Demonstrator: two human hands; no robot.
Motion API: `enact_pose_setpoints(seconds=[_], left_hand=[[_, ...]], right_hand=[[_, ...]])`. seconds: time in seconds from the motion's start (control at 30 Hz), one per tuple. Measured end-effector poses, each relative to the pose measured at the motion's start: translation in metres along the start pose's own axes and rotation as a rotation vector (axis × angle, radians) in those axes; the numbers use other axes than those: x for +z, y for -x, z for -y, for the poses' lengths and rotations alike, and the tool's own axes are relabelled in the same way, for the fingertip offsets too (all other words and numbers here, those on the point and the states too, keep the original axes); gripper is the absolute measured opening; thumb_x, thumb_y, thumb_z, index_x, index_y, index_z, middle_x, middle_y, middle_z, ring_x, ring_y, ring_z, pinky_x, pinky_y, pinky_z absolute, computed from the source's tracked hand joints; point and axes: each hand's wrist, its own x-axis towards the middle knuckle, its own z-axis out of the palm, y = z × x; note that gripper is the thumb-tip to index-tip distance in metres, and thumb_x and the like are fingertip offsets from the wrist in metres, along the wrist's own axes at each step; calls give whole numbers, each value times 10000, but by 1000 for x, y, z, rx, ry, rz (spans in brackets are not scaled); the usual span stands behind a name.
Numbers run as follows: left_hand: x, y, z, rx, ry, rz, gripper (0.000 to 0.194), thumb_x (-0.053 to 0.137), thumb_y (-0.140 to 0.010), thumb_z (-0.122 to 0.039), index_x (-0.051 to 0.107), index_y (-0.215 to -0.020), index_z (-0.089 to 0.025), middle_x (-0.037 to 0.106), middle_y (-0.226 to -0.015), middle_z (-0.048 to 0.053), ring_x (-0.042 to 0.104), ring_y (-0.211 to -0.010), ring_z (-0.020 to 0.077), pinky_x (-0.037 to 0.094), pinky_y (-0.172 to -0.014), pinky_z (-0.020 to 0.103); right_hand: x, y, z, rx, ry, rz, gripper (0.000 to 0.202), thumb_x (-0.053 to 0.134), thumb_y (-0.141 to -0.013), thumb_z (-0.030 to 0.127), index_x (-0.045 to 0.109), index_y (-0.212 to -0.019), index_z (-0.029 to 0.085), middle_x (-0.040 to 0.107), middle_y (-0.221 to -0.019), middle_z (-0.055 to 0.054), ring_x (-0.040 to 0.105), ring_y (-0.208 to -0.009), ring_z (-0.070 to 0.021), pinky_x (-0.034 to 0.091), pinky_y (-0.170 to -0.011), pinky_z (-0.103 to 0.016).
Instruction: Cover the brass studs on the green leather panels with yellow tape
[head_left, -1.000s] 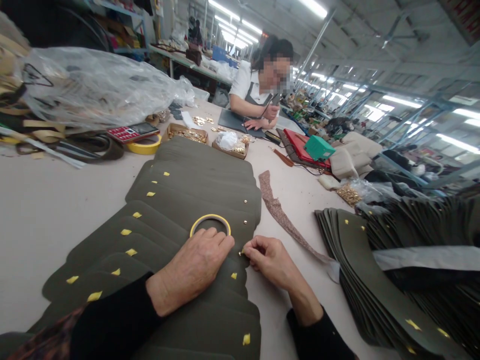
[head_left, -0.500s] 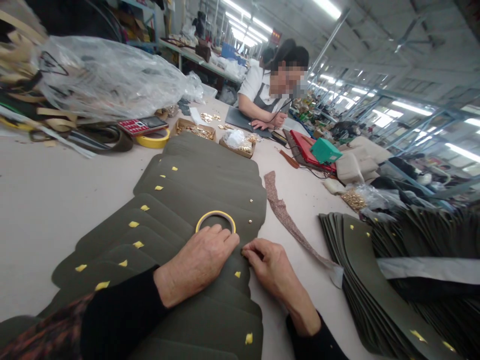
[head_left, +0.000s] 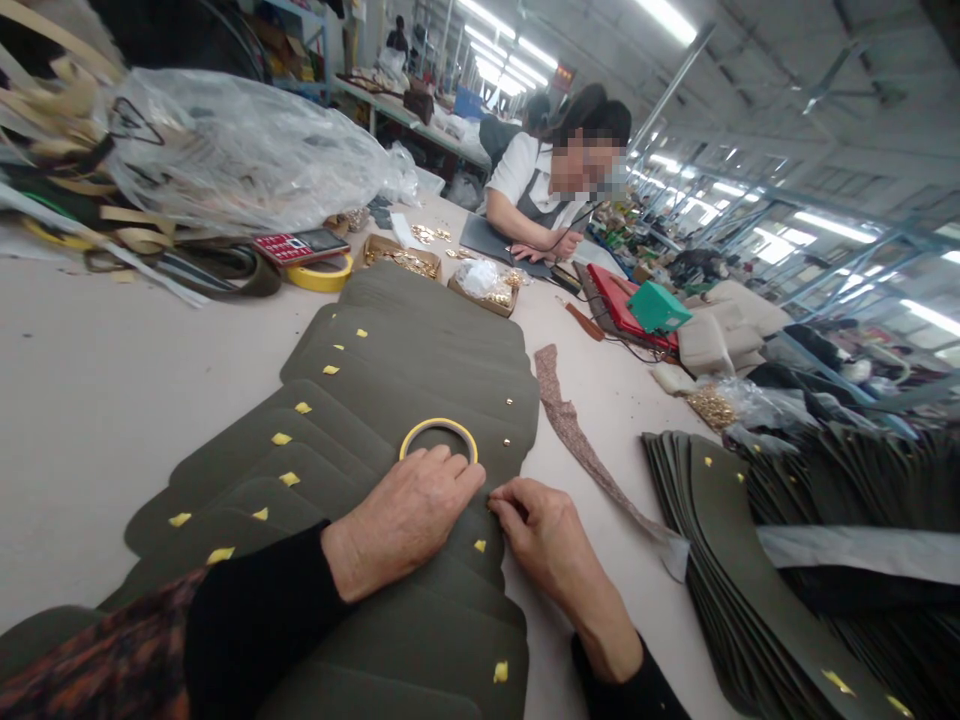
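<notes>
Overlapping dark green panels (head_left: 420,340) lie on the table, dotted with yellow tape pieces (head_left: 281,439) and two small gold metal bits near the right edge. My left hand (head_left: 409,515) rests on the panels, fingers curled round the near side of a yellow tape roll (head_left: 439,425). Just right of it, my right hand (head_left: 544,525) pinches something tiny at the panels' right edge; the fingertips mostly hide it.
Boxes of gold metal parts (head_left: 401,262) stand beyond the panels. A brown fabric strip (head_left: 581,440) lies to the right, before a fanned stack of green pieces (head_left: 701,540). Across the table a person (head_left: 536,200) leans over a dark mat. A plastic bag (head_left: 247,150) lies at back left.
The whole view has shifted slightly to the right in the picture. Both hands keep nearly the same pose and place on the panels.
</notes>
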Motion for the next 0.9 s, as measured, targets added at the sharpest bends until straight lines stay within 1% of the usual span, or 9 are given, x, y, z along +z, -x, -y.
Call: enact_pose_setpoints(seconds=[0.07, 0.13, 0.23, 0.33, 0.43, 0.5, 0.6, 0.77, 0.9], left_hand=[[0, 0, 0, 1, -5, -7, 117, 448, -903, -108, 524, -915, -198, 567, -873, 43, 481, -793, 216, 391, -693, 347], [0, -1, 0, 1, -4, -12, 122, 442, -907, -109, 522, -915, -201, 567, -870, 41, 483, -791, 220, 393, -692, 350], [-2, -1, 0, 6, 4, -4, 134, 448, -894, -94, 520, -910, -206, 567, -870, 39, 485, -793, 225, 395, -686, 353], [-2, -1, 0, 6, 6, -4, 134, 452, -888, -93, 520, -907, -207, 565, -870, 40, 487, -793, 229, 399, -679, 356], [-1, 0, 1, 2, 14, -7, 129, 444, -896, -104, 520, -911, -207, 567, -874, 40, 491, -797, 234, 408, -685, 364], [0, 0, 1, 2, 24, -5, 127, 443, -897, -107, 522, -908, -206, 572, -875, 41, 494, -799, 234, 414, -690, 365], [-3, 0, 2, 5, 51, -9, 128, 433, -908, -117, 530, -907, -202, 583, -876, 42, 504, -799, 226, 422, -699, 356], [-10, -1, 5, 10, 144, -48, 171, 405, -934, -123, 558, -956, -195, 607, -886, 29, 565, -817, 190, 464, -728, 321], [-11, 0, 9, 41, 224, -166, 227, 407, -945, -125, 577, -1076, -198, 654, -913, 24, 632, -864, 150, 512, -783, 269]], right_hand=[[-1, 1, -3, 42, -58, -13, 183, 587, -856, 158, 647, -1026, 191, 660, -678, 8, 610, -602, -155, 447, -593, -248], [-4, 4, -8, 9, -88, -60, 233, 577, -883, 185, 589, -1115, 179, 647, -674, 14, 594, -566, -145, 459, -567, -243], [-14, 7, -11, -277, 75, -77, 126, 494, -929, 157, 614, -959, 178, 661, -816, -49, 617, -723, -166, 490, -675, -268], [-21, 5, -8, -572, 351, 54, 216, 424, -949, 115, 631, -911, 159, 651, -875, -94, 596, -805, -201, 495, -717, -305], [-22, -3, -1, -654, 560, 200, 235, 430, -932, 67, 637, -859, 151, 641, -813, -84, 581, -745, -203, 481, -669, -302], [-21, -9, 4, -608, 634, 265, 223, 467, -898, 38, 638, -814, 154, 637, -768, -72, 584, -703, -196, 464, -644, -291], [-19, -18, 11, -440, 625, 299, 206, 521, -847, 40, 651, -740, 160, 658, -721, -69, 593, -624, -172, 422, -594, -269], [-14, -30, 20, -43, 449, 239, 281, 554, -760, 99, 608, -498, 185, 651, -536, -60, 563, -499, -155, 307, -495, -265], [-8, -26, 19, 131, 288, 138, 243, 556, -709, 91, 643, -503, 188, 670, -535, -52, 586, -508, -159, 323, -493, -251]])
